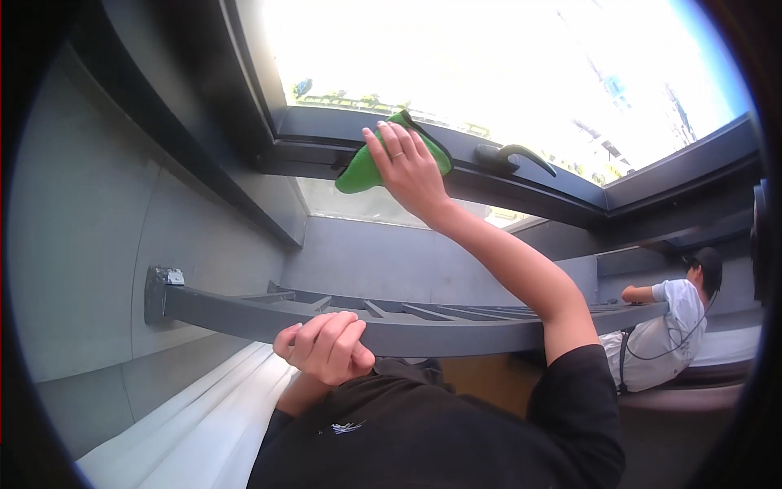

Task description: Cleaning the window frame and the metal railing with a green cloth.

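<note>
My right hand [410,164], a ring on one finger, presses a green cloth with dark edging [360,174] flat against the lower rail of a dark grey window frame [531,186]. To the right of the cloth, a dark curved window handle [528,158] is fixed on the same rail. My left hand [327,347] is closed in a loose fist against the near edge of a grey metal railing [452,338], close to my chest. Nothing shows between its curled fingers, though the palm is hidden.
The railing crosses in front of my body, joined to the left wall by a bracket [160,293]. A white curtain [214,409] hangs at lower left. Another person [660,330] in a cap and light shirt is beside the railing on the right. Bright outdoors shows through the glass.
</note>
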Motion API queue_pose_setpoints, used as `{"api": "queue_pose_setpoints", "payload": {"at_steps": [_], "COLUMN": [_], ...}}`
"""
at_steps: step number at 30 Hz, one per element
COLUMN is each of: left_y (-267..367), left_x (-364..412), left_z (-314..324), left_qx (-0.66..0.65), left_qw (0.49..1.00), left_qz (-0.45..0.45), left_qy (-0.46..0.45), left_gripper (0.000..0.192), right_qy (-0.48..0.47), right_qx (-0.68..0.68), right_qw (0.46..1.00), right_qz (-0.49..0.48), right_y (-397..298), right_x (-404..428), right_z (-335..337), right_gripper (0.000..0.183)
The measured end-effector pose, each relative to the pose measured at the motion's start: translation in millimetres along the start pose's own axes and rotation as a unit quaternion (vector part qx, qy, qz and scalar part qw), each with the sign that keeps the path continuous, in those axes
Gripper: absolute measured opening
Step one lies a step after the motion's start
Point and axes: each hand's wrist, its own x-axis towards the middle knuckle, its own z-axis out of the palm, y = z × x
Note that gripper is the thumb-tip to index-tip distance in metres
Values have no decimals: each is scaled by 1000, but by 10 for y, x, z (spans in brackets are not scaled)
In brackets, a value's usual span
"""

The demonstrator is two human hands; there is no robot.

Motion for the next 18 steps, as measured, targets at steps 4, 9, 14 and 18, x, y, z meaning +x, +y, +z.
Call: {"api": "queue_pose_setpoints", "payload": {"at_steps": [4, 9, 14, 18], "left_y": [28, 52, 49, 2], "left_x": [22, -10, -21, -61], "left_z": [-41, -45, -27, 15], "left_qx": [-19, -9, -1, 16], "left_qw": [998, 998, 1000, 1000], "left_qz": [-38, -47, 1, 6], "left_qy": [-50, -38, 2, 11], "left_gripper": [18, 18, 39, 53], "right_qy": [-31, -26, 15, 36], "right_qx": [29, 30, 40, 42], "right_qw": [999, 998, 999, 998], "right_qz": [-34, -49, -18, -31], "right_y": [153, 279, 74, -209], "right_x": [-107, -236, -54, 257], "right_z": [-130, -208, -80, 109], "right_gripper": [57, 60, 58, 58]}}
